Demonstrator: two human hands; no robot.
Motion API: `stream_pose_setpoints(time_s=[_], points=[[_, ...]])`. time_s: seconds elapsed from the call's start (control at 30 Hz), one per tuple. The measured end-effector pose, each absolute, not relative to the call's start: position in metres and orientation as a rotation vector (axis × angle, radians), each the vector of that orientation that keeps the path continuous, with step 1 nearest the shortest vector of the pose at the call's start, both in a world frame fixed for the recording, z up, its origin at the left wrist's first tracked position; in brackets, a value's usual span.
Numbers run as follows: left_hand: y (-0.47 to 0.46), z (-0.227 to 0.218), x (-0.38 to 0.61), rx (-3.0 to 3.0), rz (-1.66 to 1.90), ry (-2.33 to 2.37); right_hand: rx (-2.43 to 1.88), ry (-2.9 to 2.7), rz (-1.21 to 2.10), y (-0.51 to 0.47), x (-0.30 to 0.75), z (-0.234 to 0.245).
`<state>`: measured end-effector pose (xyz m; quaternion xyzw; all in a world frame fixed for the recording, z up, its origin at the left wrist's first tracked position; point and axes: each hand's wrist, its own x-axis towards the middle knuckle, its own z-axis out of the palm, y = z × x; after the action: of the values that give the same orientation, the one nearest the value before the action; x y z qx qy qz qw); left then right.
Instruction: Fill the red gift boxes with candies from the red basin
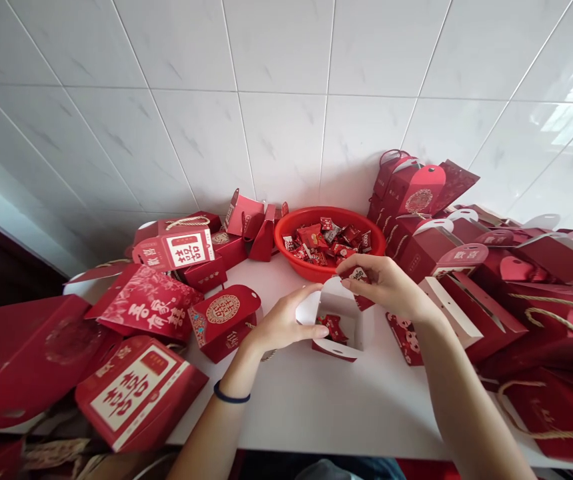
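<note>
The left hand (282,319) clamps an open, white-lined red cardboard box (340,303). Whether the right hand (385,285) grips it, I cannot tell

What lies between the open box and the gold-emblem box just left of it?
In the head view, the left hand, with a bit of cord beside its wrist.

The white-lined box (344,305) is red outside, the basin (311,269) orange-red, the wall tiles (281,133) grey-veined white.

This seems a tiled room, perhaps in a home, with marbled tiles (281,47) behind a white desk (286,413) bearing red boxes (225,323).
</note>
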<state>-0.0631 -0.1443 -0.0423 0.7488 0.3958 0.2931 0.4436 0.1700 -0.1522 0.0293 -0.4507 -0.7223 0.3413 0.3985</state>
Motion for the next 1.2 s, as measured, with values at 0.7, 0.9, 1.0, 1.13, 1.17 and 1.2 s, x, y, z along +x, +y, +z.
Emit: stream_pose_setpoints(time_s=[0.7,0.9,1.0,1.13,1.17,1.2], points=[[-0.150,-0.050,-0.052,1.853,1.109,0.935,-1.160,-1.600,0.484,-0.206,0.204,-0.040],[-0.152,-0.052,-0.053,2.044,0.942,0.707,-1.058,-1.866,0.473,-0.205,0.196,-0.060],[-0.151,-0.052,-0.053,2.145,0.942,0.669,-1.070,-1.940,0.413,-0.205,0.198,-0.065],[-0.151,-0.054,-0.046,2.205,1.054,0.731,-1.048,-1.987,0.388,-0.207,0.199,-0.068],[-0.151,-0.055,-0.043,2.216,1.094,0.762,-1.056,-1.983,0.379,-0.207,0.198,-0.068],[-0.151,-0.057,-0.041,2.221,1.139,0.793,-1.069,-1.971,0.369,-0.207,0.197,-0.069]])
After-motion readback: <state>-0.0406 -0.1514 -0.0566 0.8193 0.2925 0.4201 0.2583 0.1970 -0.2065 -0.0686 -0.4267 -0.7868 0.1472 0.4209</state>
